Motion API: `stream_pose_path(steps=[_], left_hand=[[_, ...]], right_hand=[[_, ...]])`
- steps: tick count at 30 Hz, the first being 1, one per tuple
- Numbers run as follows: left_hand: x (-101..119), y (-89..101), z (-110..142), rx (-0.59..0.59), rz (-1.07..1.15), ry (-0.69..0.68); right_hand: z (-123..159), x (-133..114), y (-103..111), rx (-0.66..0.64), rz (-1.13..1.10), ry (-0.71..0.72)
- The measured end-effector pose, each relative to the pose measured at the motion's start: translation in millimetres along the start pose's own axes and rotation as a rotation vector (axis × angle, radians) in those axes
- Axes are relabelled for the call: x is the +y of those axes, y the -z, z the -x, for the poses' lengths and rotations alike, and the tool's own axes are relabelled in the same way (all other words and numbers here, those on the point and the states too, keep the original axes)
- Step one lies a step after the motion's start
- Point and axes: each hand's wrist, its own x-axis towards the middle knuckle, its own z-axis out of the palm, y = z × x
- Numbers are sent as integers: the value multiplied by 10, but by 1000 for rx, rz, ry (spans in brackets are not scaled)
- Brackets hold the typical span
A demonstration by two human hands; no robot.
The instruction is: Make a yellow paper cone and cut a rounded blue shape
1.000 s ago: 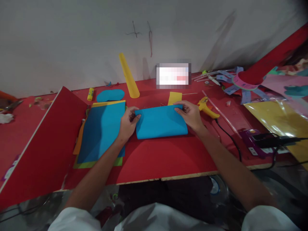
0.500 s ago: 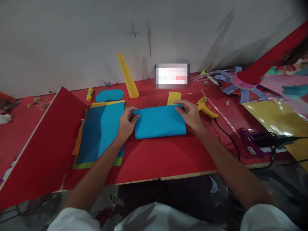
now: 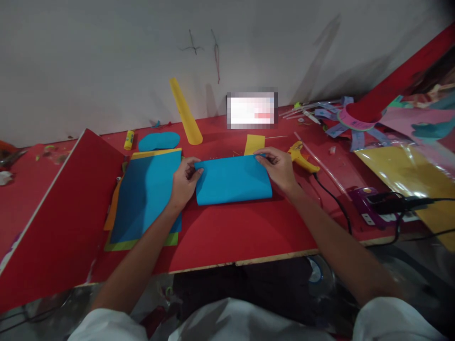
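Observation:
A blue sheet of paper (image 3: 232, 180), bent over on itself with a rounded fold toward me, is held between both hands above the red table. My left hand (image 3: 185, 182) pinches its upper left corner between thumb and fingers. At the upper right corner, my right hand (image 3: 279, 168) grips the paper the same way. Left of it lies a stack of coloured paper (image 3: 152, 189) with blue on top and yellow, orange and green edges showing. Just behind the held sheet is a small yellow paper piece (image 3: 254, 143), partly covered.
A yellow glue gun (image 3: 304, 158) with a black cord lies right of my right hand, near a purple power strip (image 3: 368, 203). A yellow paper cone (image 3: 186, 113), glue stick (image 3: 129, 140) and blue cutout (image 3: 159, 141) stand or lie behind. A red board (image 3: 60, 218) leans at left.
The view has shifted slightly, so everything appears a little further left. Both hands keep the same hold on the folded blue paper, whose shape looks nearly unchanged.

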Motion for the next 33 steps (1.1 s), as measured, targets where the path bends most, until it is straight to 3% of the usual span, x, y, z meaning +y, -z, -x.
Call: stream_pose_path(steps=[33], left_hand=[[44, -1, 11, -9, -39, -13]], right_hand=[[-15, -15, 11, 5, -10, -14]])
